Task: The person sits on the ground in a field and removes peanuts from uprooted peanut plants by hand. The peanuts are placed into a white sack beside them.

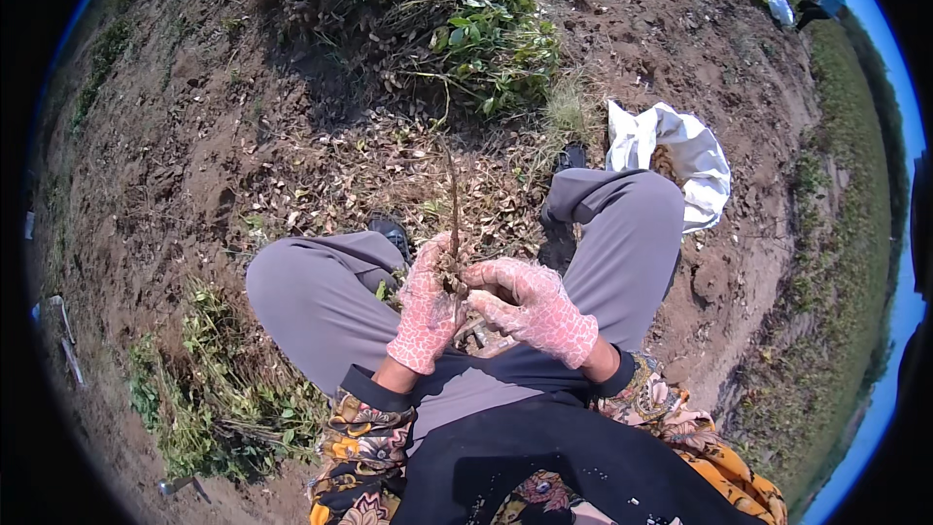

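Note:
Both hands wear pink patterned gloves and meet between my bent knees. My left hand (pixel 428 306) is closed around the root end of an uprooted plant, whose thin brown stem (pixel 455 197) points away from me. At the roots (pixel 450 275), the thumb and fingers of my right hand (pixel 526 302) touch the clump from the right; whether they pinch a pod is hidden. A white sack (pixel 711 175) stands open beyond my right knee, with tan pods (pixel 663 160) inside.
Ahead lies a large heap of peanut plants (pixel 466 36), with dry leaves (pixel 342 182) on the soil before it. Another plant pile (pixel 226 394) is at my left. Far off at the upper right, a person (pixel 827 0) sits beside a white sack (pixel 778 5).

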A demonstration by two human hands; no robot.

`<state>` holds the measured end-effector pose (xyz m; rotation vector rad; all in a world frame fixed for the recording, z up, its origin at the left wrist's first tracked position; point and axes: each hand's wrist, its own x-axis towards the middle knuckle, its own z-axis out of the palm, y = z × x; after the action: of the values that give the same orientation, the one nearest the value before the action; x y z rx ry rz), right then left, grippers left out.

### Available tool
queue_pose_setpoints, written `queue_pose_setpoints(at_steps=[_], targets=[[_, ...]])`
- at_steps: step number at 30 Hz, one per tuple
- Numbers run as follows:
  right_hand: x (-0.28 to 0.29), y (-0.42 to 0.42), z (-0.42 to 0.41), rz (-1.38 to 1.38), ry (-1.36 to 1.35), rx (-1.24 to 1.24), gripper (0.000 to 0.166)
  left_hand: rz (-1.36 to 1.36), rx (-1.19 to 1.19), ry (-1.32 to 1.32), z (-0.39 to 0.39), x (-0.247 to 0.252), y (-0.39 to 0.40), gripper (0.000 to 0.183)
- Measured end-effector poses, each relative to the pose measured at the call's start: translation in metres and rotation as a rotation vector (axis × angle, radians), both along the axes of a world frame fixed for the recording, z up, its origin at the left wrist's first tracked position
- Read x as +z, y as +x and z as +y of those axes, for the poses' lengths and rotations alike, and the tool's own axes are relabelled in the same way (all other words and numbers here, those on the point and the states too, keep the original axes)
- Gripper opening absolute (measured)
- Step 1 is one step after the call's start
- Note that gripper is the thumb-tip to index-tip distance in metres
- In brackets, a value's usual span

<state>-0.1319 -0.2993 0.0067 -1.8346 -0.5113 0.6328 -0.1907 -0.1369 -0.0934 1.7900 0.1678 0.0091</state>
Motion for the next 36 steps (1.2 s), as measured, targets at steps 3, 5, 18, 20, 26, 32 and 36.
queue_pose_setpoints(at_steps=[3,5,18,20,26,32,36], targets=[[0.012,0.006,-0.002,-0.003,0.045,0.053,0.025,-0.054,0.098,0.055,-0.006,0.020,0.008,0.046],[0.024,0.007,-0.004,0.048,0.066,0.093,0.024,-0.049,0.196,0.069,0.007,0.026,0.012,0.037],[-0.013,0.016,-0.020,-0.039,-0.181,-0.027,0.023,-0.679,1.484,0.797,0.357,0.164,-0.224,0.051],[-0.026,0.021,-0.012,-0.159,-0.198,0.123,0.024,-0.254,1.451,1.434,0.392,0.192,-0.224,0.061],[-0.048,0.062,0.029,-0.249,-0.220,0.153,0.024,0.196,1.196,0.961,0.332,0.149,-0.164,0.057],[-0.137,0.198,0.081,-0.479,-0.376,-0.048,0.026,-0.218,-0.013,0.932,0.181,0.149,0.061,0.045],[-0.162,0.265,0.145,-0.630,-0.593,0.065,0.038,-0.156,-0.558,0.785,0.100,0.117,0.101,0.025]])
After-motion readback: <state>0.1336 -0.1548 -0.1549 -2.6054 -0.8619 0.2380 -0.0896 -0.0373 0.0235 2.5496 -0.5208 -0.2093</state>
